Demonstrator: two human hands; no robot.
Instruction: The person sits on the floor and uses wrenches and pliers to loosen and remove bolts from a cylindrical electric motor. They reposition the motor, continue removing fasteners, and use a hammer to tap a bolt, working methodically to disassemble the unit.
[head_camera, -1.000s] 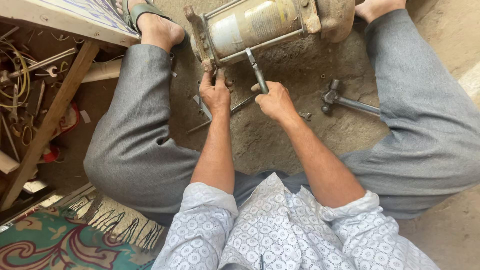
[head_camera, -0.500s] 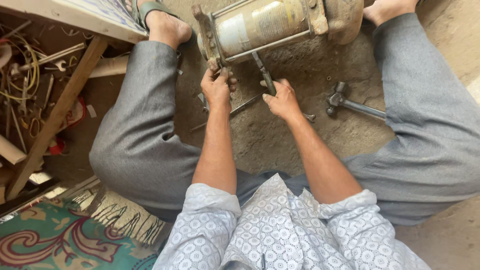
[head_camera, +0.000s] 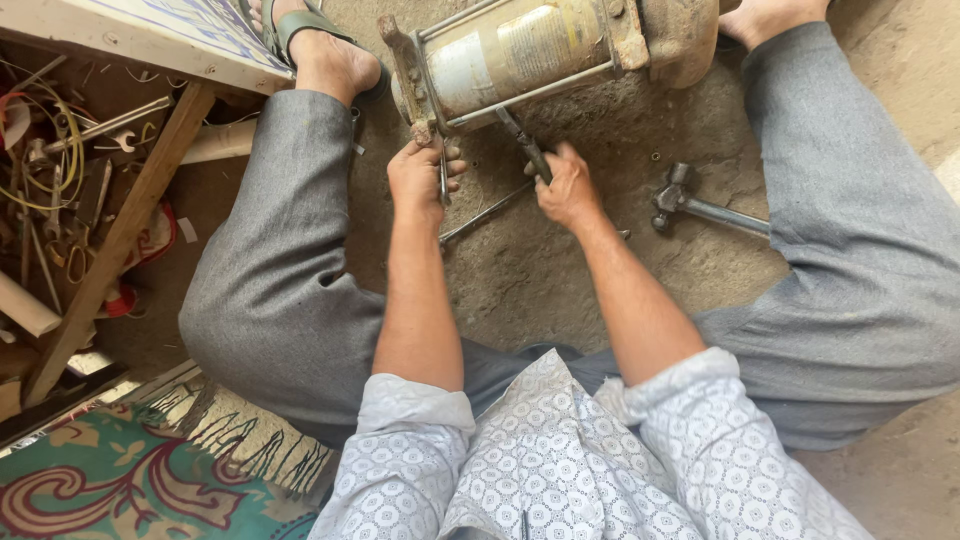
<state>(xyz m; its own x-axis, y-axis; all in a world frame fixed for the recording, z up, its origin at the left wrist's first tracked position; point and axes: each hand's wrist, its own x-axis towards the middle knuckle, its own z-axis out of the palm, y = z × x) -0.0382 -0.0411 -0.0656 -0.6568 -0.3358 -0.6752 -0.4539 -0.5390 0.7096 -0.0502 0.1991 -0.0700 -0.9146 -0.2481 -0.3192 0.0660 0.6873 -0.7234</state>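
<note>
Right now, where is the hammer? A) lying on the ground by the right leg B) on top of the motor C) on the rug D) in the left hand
A: the hammer lies on the ground beside the right leg, clear of both hands; the right hand grips a wrench at the motor.

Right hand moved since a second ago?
Yes. The right hand has moved closer to the motor, away from the hammer on the ground.
</note>
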